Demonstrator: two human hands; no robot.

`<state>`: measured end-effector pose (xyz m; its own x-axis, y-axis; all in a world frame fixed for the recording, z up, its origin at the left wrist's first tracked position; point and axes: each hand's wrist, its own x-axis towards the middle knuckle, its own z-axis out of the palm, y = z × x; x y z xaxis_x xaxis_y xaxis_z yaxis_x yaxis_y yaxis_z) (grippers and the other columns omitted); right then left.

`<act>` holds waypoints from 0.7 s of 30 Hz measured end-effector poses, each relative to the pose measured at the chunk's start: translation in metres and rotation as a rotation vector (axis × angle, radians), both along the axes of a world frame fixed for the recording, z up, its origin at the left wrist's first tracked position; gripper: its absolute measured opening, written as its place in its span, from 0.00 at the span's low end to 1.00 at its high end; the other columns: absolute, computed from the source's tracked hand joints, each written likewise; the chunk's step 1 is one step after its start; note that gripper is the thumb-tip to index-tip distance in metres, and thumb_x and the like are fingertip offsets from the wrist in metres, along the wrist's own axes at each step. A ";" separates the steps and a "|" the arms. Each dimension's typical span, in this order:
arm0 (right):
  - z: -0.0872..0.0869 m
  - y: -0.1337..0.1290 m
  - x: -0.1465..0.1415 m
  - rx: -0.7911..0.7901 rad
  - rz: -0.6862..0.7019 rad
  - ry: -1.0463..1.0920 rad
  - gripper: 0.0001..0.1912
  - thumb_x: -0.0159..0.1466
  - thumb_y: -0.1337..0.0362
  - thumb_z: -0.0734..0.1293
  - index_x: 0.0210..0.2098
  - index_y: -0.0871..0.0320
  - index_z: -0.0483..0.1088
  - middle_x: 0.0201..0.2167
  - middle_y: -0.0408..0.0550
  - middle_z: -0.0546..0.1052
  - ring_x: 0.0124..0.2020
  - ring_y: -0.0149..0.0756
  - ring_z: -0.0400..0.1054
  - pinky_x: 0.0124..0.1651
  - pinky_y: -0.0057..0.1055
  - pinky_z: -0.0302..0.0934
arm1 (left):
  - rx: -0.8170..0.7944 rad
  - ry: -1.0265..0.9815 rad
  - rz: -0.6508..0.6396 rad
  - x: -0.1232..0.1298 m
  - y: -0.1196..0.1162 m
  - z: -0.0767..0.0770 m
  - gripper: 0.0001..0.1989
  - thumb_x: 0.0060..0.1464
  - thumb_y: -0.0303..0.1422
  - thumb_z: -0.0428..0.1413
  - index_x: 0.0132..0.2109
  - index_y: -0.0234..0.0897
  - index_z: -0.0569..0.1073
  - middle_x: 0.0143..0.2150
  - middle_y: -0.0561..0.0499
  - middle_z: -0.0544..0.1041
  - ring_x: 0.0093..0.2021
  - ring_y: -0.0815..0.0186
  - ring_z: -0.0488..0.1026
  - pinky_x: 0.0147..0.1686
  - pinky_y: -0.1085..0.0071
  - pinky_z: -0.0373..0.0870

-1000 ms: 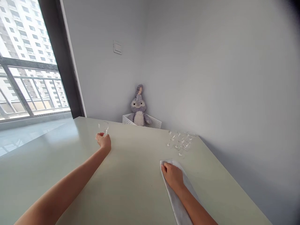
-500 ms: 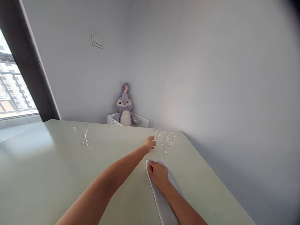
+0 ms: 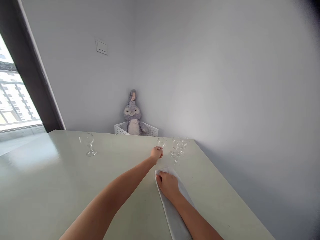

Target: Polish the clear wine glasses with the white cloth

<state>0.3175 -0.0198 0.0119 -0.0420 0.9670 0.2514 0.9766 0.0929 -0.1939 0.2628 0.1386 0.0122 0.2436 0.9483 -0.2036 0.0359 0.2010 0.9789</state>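
Note:
My left hand (image 3: 156, 153) is closed around the lower part of a clear stemmed glass (image 3: 162, 142), whose bowl shows above the fingers. Just right of it stands a group of several clear stemmed glasses (image 3: 176, 143), close together near the far right corner of the table. My right hand (image 3: 168, 182) rests closed on the far end of a folded grey-white cloth (image 3: 172, 213), which lies lengthwise under the hand and forearm. Another glass (image 3: 87, 141) stands alone at the left, near the table's far side.
The pale green table (image 3: 120, 146) reaches to the wall at the right. Behind its far edge, a purple-grey plush rabbit (image 3: 133, 118) sits in a white perforated basket (image 3: 151, 130). At the left is a dark-framed window.
My left hand has closed on one glass of the group and moved it slightly left, apart from the others. My right hand has stayed on the cloth.

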 end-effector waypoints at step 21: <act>-0.009 -0.001 0.001 0.005 -0.021 0.008 0.18 0.62 0.60 0.55 0.18 0.58 0.60 0.15 0.39 0.66 0.17 0.26 0.52 0.23 0.27 0.36 | 0.154 0.023 0.626 -0.327 -0.057 0.012 0.17 0.31 0.33 0.60 0.33 0.34 0.68 0.27 0.54 0.69 0.19 0.76 0.60 0.19 0.76 0.57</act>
